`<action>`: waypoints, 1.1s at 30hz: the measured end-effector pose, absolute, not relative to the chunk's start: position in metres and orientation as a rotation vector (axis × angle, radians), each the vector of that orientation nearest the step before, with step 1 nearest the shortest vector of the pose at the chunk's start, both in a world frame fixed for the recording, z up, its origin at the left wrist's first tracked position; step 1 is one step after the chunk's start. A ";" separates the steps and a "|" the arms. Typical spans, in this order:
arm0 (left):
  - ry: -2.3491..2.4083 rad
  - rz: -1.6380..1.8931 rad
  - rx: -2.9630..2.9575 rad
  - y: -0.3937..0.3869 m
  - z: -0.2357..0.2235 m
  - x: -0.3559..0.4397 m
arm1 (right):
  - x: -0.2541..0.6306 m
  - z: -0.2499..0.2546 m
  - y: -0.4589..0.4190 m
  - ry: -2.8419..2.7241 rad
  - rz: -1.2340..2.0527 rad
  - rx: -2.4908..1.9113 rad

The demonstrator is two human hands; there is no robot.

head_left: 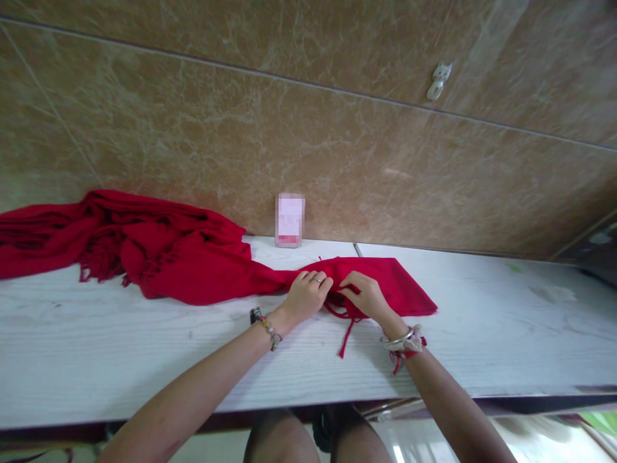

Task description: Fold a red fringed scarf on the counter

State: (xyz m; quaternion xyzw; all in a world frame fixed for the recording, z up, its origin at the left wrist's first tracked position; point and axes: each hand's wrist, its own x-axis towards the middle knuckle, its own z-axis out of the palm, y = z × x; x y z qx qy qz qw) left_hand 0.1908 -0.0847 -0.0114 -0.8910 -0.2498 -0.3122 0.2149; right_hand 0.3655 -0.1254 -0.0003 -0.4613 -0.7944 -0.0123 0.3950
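Observation:
A long red scarf (193, 270) lies across the white table, bunched at the left and flat at its right end. My left hand (309, 294) is closed around the gathered middle of the scarf, a ring on one finger. Just to its right, my right hand (365, 294) pinches at the red cloth, thumb and fingertips close together. Below the hands a thin twisted red fringe strand (346, 339) hangs out over the table. What lies between the right fingertips is too small to make out clearly.
The white wood-grain table (144, 347) runs along a brown marble-patterned tile wall (308, 141). A small card-like object (289, 220), blurred, leans upright against the wall. A white cat-shaped hook (439, 81) is fixed on the tiles. A dark object (595, 247) stands at the far right.

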 end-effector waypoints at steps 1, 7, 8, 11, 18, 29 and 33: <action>-0.681 -0.867 -2.470 -0.084 -0.012 0.190 | 0.366 0.000 -0.125 -2.016 -0.020 -1.170; -0.703 -0.839 -2.477 -0.081 -0.013 0.188 | 0.377 -0.001 -0.126 -2.142 0.001 -1.146; -0.717 -0.826 -2.482 -0.081 -0.013 0.187 | 0.381 -0.001 -0.125 -2.162 0.005 -1.169; -0.792 -0.777 -2.498 -0.080 -0.009 0.185 | 0.390 -0.001 -0.124 -2.221 0.062 -1.240; -1.111 -0.650 -2.461 -0.071 0.013 0.153 | 0.403 0.003 -0.123 -2.303 0.320 -1.250; -1.661 -0.703 -2.121 -0.048 0.065 0.059 | 0.415 -0.003 -0.120 -2.168 0.650 -1.283; -1.767 -0.691 -2.074 -0.050 0.065 0.017 | 0.417 -0.002 -0.120 -2.181 0.693 -1.270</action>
